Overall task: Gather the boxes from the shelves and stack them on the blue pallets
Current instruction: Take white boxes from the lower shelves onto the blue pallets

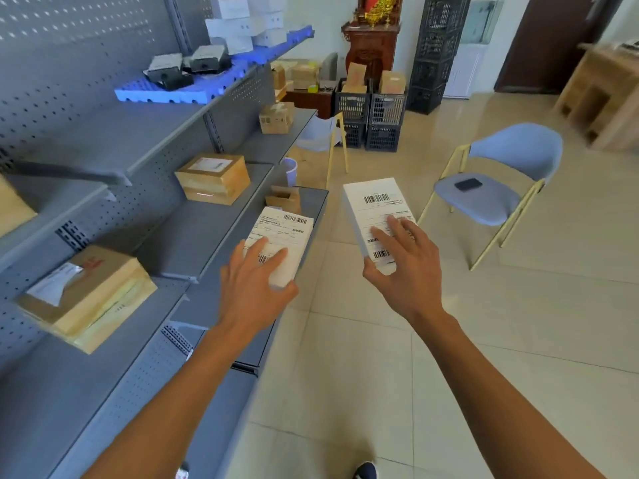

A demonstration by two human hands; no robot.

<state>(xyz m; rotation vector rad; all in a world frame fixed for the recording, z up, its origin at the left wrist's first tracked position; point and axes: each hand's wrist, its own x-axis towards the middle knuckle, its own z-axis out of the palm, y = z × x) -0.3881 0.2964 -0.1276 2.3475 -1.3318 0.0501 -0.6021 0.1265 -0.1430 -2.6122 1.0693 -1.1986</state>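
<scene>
the grey shelving runs along the left, with a blue pallet on an upper shelf already carrying white boxes and dark ones. brown cartons sit on the lower shelves. the left hand holds one white labelled box over the shelf edge; the right hand holds another white box out over the floor. each grip spans just the near end, fingers flat on the slick label, so a box could tip forward and drop, i'd say.
</scene>
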